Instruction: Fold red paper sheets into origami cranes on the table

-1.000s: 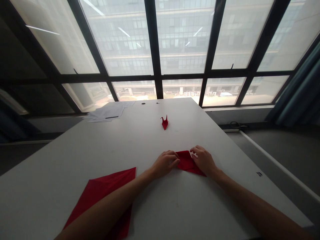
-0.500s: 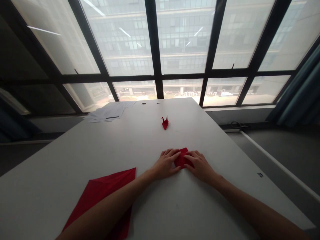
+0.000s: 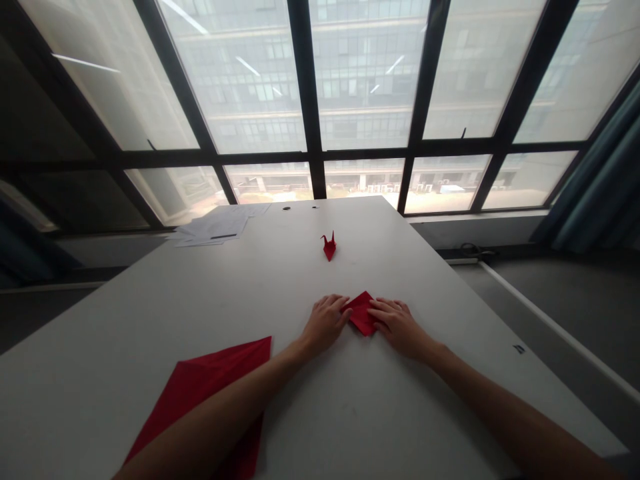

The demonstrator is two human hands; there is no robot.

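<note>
A small folded red paper (image 3: pixel 362 313), roughly diamond-shaped, lies on the white table between my two hands. My left hand (image 3: pixel 326 323) is at its left corner, which sits between thumb and index finger. On the paper's right side, my right hand (image 3: pixel 399 327) rests with fingers stretched over the edge and covers the right corner. Farther off stands a finished red paper crane (image 3: pixel 329 247). A larger red paper sheet (image 3: pixel 200 380) lies at the lower left, partly hidden under my left forearm.
White papers (image 3: pixel 213 225) with a dark pen (image 3: pixel 223 236) on them lie at the table's far left. A small dark mark (image 3: pixel 519 349) shows near the right edge of the table (image 3: pixel 350 427). Large framed windows (image 3: pixel 365 80) rise behind it.
My left hand has drawn back to the left and the right hand has shifted slightly, so more of the folded red paper shows. The crane and the large sheet stay put.
</note>
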